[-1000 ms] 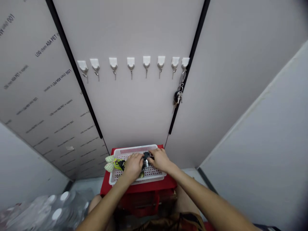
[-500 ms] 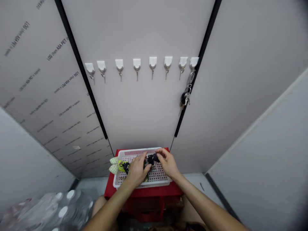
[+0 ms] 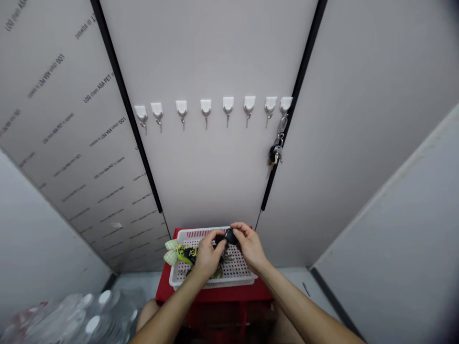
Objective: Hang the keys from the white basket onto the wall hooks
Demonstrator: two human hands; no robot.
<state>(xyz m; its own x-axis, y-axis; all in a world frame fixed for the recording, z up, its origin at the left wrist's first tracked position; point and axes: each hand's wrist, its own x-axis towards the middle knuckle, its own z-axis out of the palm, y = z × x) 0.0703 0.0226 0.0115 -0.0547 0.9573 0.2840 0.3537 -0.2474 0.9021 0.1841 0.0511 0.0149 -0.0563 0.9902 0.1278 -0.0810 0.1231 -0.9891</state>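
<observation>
Over a white perforated plastic basket (image 3: pixel 229 283), my two hands meet on a black key fob (image 3: pixel 231 236). My right hand (image 3: pixel 251 247) pinches the fob from the right between thumb and fingers. From the left, my left hand (image 3: pixel 209 252) grips the dark part joined to it, mostly hidden behind the fingers. In the basket lie a lime-yellow and black keychain item (image 3: pixel 186 254) and some metal keys (image 3: pixel 226 258), partly under my left hand. A pale green checked bow (image 3: pixel 171 252) hangs over the basket's left rim.
The basket stands on a red box (image 3: pixel 165 285). A row of several white hooks (image 3: pixel 205 106) is on the wall ahead; a key bunch (image 3: pixel 275 154) hangs from the rightmost. Plastic bottles (image 3: pixel 103 315) stand at lower left. A thin object (image 3: pixel 306 289) lies on the floor at right.
The black fob has turned and shows its broader face between my hands. My left hand has closed in nearer the fob. The whole view has shifted slightly, with the hooks lower in it.
</observation>
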